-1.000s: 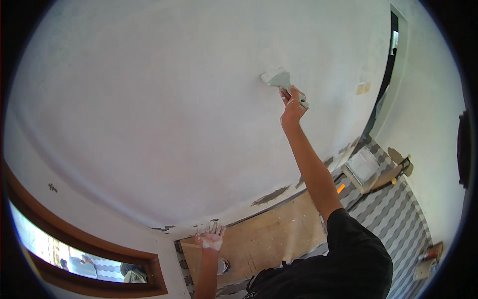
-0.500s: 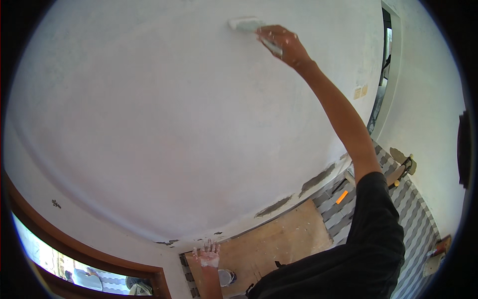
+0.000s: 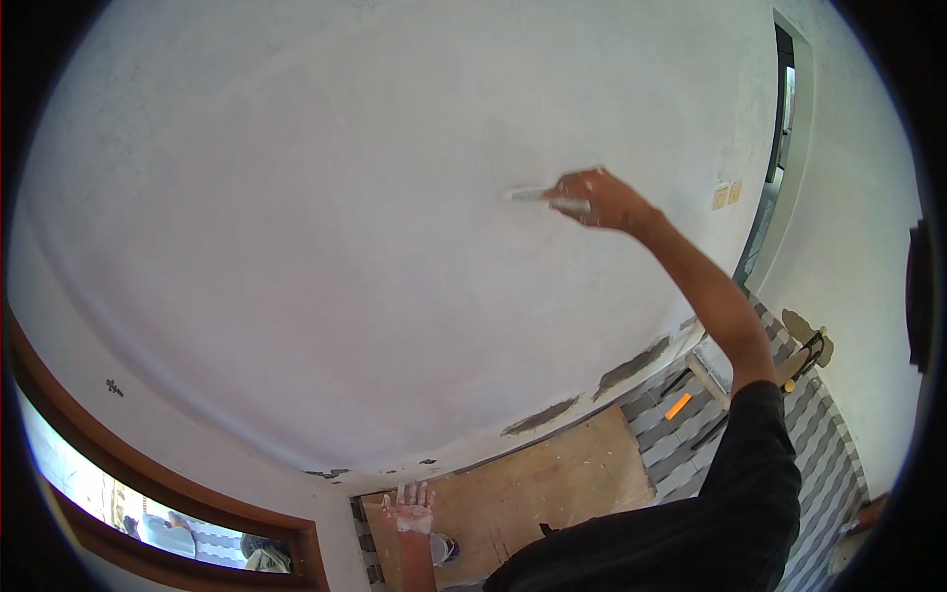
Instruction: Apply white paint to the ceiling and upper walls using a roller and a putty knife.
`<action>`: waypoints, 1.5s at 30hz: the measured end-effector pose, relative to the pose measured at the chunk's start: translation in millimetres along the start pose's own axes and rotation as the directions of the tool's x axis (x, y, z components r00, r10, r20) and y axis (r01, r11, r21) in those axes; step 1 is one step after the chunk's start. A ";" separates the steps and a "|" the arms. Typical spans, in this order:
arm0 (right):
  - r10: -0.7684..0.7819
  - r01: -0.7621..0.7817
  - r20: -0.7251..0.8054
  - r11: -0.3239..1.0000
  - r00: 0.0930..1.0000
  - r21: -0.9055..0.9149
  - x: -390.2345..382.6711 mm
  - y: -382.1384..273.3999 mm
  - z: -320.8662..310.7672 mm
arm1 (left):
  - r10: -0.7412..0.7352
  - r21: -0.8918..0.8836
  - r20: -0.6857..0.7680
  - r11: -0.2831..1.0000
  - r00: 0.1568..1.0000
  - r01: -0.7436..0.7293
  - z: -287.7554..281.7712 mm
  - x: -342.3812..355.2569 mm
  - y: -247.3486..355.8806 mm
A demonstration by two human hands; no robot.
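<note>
My right hand [image 3: 599,200] is closed around the handle of a flat paintbrush [image 3: 528,195]. The brush's pale head points left against the whitish wall [image 3: 326,217], at about the middle of its height, and shows nearly edge-on. Low in front of me, my left hand [image 3: 409,513] is open with its fingers spread, and nothing is in it. White smears cover its palm and wrist. Just to the right of that forearm stands a small bucket [image 3: 446,549], partly hidden by the arm. Specks of white dot the right hand too.
A brown board [image 3: 562,464] covers the floor along the wall, beside grey patterned tiles [image 3: 671,459]. An orange strip [image 3: 678,406] lies on the tiles. Bare grey patches [image 3: 631,367] mark the wall's base. Switch plates [image 3: 727,194] sit near the doorway. A brown window frame [image 3: 178,498] is lower left.
My right hand has come down the wall with the paintbrush and a little to the right, its elbow more bent. The left hand stays open in nearly the same place.
</note>
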State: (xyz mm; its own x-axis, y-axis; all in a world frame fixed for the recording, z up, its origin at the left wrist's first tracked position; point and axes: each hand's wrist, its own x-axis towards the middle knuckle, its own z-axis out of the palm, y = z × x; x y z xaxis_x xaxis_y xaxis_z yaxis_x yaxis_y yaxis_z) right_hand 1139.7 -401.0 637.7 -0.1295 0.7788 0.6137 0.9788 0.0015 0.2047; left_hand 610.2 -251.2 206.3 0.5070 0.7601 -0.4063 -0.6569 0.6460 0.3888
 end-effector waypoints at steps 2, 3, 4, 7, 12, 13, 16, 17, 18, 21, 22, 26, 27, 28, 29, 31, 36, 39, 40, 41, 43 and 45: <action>0.056 -0.061 0.060 0.995 0.997 0.081 29.2 9.1 -22.1 | 0.005 -0.013 -0.007 1.000 1.000 -0.005 4.3 -6.7 1.6; 0.022 -0.025 0.027 0.992 0.999 0.126 43.8 13.6 -34.6 | 0.001 -0.027 -0.004 1.000 1.000 -0.001 8.0 -7.7 2.1; 0.004 -0.004 -0.003 0.995 1.000 0.103 57.1 17.3 -43.7 | 0.004 -0.026 -0.005 1.000 1.000 -0.004 10.2 -8.5 2.6; -0.073 0.064 -0.103 0.994 0.992 -0.085 86.5 30.5 -76.2 | 0.010 -0.038 -0.017 0.999 1.000 -0.011 13.8 -2.9 0.5; 0.029 -0.044 -0.151 0.994 0.988 -0.100 134.0 13.4 -129.0 | 0.003 -0.092 0.035 0.996 0.999 0.000 -19.7 10.8 4.5; 0.034 -0.049 -0.149 0.994 0.988 -0.095 139.0 9.2 -136.6 | 0.001 -0.088 0.029 0.996 1.000 0.001 -16.9 7.6 5.2; 0.038 -0.076 -0.378 0.993 0.925 -0.088 145.2 8.1 -146.2 | 0.004 0.014 -0.010 1.000 1.000 -0.004 9.0 -0.2 -0.1; 0.042 -0.082 -0.376 0.993 0.926 -0.090 145.3 18.4 -133.4 | 0.000 0.017 -0.013 1.000 1.000 0.001 11.9 -0.8 -0.6; -0.103 -0.024 -0.452 0.963 0.886 -0.268 149.3 30.2 -113.0 | 0.006 0.017 -0.020 1.000 1.000 -0.006 12.2 -3.5 0.7; -0.161 -0.061 -0.412 0.878 0.897 -0.475 135.0 25.4 -55.7 | -0.007 0.007 -0.031 1.000 1.000 0.007 10.2 -2.8 3.6; -0.201 -0.023 -0.393 0.868 0.897 -0.496 124.0 19.8 -36.8 | -0.002 0.010 -0.034 1.000 0.999 0.002 9.2 -1.9 5.7; -0.227 0.045 -0.241 0.808 0.944 -0.587 54.4 -5.8 30.4 | -0.018 0.000 -0.045 1.000 0.999 0.018 4.6 2.1 3.8; -0.228 0.079 -0.201 0.825 0.953 -0.560 38.0 -11.8 41.6 | -0.016 0.007 -0.048 1.000 0.999 0.016 3.1 4.2 4.5; -0.223 0.099 -0.180 0.847 0.958 -0.522 23.8 -18.3 52.5 | -0.018 0.006 -0.049 1.000 0.999 0.018 -0.7 6.1 6.7; -0.187 0.095 -0.158 0.882 0.970 -0.461 11.3 -26.9 58.0 | -0.030 -0.014 -0.051 0.999 0.998 0.029 -4.2 9.6 8.3; -0.170 0.110 -0.110 0.902 0.979 -0.418 -6.8 -40.6 68.3 | -0.040 -0.036 -0.052 0.999 0.998 0.038 -8.0 13.2 9.6; -0.066 0.060 -0.022 0.979 0.998 -0.192 -3.1 -47.0 40.0 | -0.053 -0.042 -0.039 0.998 0.998 0.052 -4.5 18.9 15.0; -0.087 0.063 -0.138 0.984 0.987 -0.169 25.6 -34.6 0.4 | -0.059 -0.081 -0.001 0.995 0.998 0.059 -12.6 23.5 18.8; -0.115 0.067 -0.231 0.976 0.966 -0.205 36.5 -23.7 -8.6 | -0.060 -0.082 0.006 0.995 0.998 0.060 -15.2 24.7 19.6; -0.122 0.053 -0.293 0.971 0.948 -0.232 48.2 -20.8 -29.4 | -0.061 -0.065 0.031 0.996 0.998 0.063 -17.3 24.5 18.6; -0.122 -0.011 -0.428 0.956 0.895 -0.294 78.2 -4.5 -53.3 | -0.059 -0.049 0.058 0.997 0.997 0.062 -18.8 25.8 19.9; -0.116 0.018 -0.526 0.982 0.843 -0.187 107.4 -8.7 -81.0 | -0.066 -0.035 -0.005 0.997 0.998 0.066 -19.6 24.7 24.0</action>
State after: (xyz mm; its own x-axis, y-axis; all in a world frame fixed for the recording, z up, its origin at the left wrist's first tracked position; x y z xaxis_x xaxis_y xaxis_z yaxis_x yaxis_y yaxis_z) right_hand 1104.4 -368.1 763.5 -0.3058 0.3261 0.8945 0.9295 -0.1014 0.3547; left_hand 596.0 -218.2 189.4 0.5465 0.7157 -0.4350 -0.6416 0.6916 0.3317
